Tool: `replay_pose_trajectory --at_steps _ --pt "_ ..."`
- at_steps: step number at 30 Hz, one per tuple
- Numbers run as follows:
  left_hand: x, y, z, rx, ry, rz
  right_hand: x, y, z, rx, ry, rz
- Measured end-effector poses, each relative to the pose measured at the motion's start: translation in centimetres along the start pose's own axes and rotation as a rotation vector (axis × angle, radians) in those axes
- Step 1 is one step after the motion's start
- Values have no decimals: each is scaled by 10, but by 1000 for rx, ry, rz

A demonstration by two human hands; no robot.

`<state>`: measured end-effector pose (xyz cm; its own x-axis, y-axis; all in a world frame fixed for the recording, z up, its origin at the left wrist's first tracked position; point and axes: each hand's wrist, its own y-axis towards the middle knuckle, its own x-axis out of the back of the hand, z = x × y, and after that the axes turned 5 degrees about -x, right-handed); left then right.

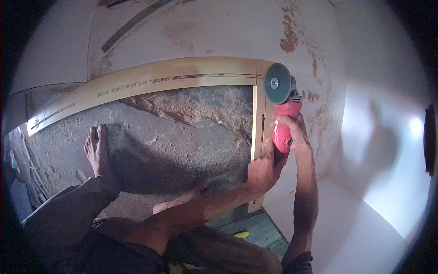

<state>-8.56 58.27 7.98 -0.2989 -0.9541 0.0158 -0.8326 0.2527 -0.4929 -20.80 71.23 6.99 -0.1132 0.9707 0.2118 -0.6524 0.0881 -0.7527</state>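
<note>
A red angle grinder [282, 125] with a dark green disc [278, 83] is held in both my hands. My right hand [295, 130] wraps round the middle of its body from the right. My left hand [263, 172] closes on its rear end, lower down. The disc is at the corner of a pale wooden frame [182, 68], partly covering it; whether it touches the wood I cannot tell. Long dark slots run along the frame's far board, and a shorter slot marks the side board [258, 123] beside the grinder.
Sawdust lies over the grey floor [182, 146] inside the frame, where my bare foot [96, 148] rests at the left. White panels [232, 29] with brown dust stretch beyond and to the right. A dark strip [132, 25] lies at the far left. Something yellow [242, 235] shows near my leg.
</note>
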Motion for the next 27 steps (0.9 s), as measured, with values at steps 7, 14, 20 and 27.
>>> replay_pose_trajectory --at_steps 7,14,20,27 --pt "-5 0 7 -53 -4 -34 -6 -2 5 -16 14 -44" --pt "-11 1 11 -87 42 -72 0 3 2 20 15 38" --pt "-8 4 9 -45 7 -7 0 4 2 25 25 9" --pt "8 3 -7 2 16 72 -1 3 7 26 -5 1"
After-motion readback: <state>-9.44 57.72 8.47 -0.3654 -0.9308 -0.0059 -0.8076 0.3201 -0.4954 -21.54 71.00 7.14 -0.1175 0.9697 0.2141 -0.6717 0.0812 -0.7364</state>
